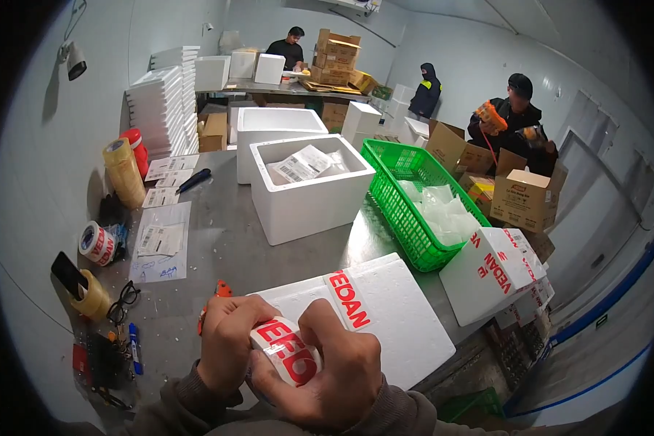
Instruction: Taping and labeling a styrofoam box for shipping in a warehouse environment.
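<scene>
My left hand [226, 340] and my right hand [340, 365] both grip a roll of white packing tape [288, 351] with red lettering, fingers pinching around it. Just beyond them lies a white foam box [409, 321], its lid uppermost. A strip of the same tape [347, 301] is stuck across that lid. Whether the strip still joins the roll is hidden behind my right hand. An orange object [223, 289], mostly covered by my left hand, rests on the metal table [218, 240].
An open foam box [310, 212] holds labelled bags. Beside it, a green plastic basket [403, 234] contains clear bags. A taped foam box [490, 272] sits right. Tape rolls [124, 173], eyeglasses [124, 302] and a blue marker [135, 349] line the left. Several people work beyond.
</scene>
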